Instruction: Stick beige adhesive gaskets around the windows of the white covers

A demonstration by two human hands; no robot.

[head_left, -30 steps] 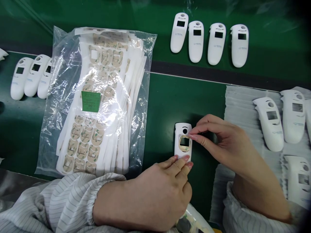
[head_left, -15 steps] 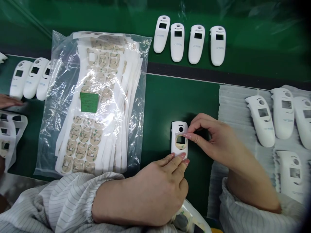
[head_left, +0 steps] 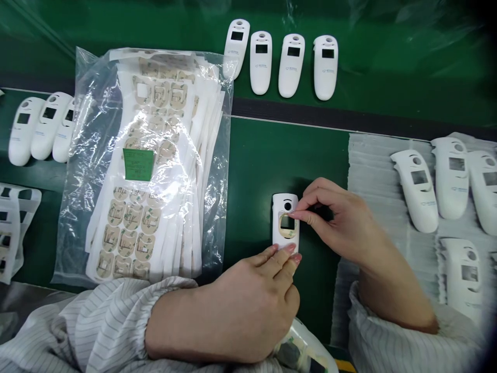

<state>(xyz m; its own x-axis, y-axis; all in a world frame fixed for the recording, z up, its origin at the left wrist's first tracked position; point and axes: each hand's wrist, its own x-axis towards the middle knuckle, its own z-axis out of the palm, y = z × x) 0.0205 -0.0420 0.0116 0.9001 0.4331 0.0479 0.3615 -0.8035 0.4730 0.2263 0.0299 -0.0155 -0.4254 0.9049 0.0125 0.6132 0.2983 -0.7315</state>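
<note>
A white plastic thermometer-like housing (head_left: pixel 276 228) lies on the green table, a dark display window and a round hole on its upper part. Its lower end is held down by the fingertips of my left hand (head_left: pixel 248 305), which hide that end. My right hand (head_left: pixel 330 215) pinches thumb and forefinger at the upper right edge of a beige adhesive sticker (head_left: pixel 286 234). This sticker frames the window and lies against the housing. Under my left wrist, partly covered, is another white piece (head_left: pixel 310 344) with beige stickers.
A clear bag (head_left: pixel 215 207) with sheets of beige stickers (head_left: pixel 126 241) and a green label (head_left: pixel 139 165) lies at left. Several white housings stand on the far green strip (head_left: pixel 293 67), at left, and on a grey foam sheet (head_left: pixel 373 171) at right. A cut-out sheet (head_left: pixel 33 204) lies far left.
The housings on the far strip have shifted left. Another person's hand at the left edge is gone from view. My hands keep nearly the same pose at the housing.
</note>
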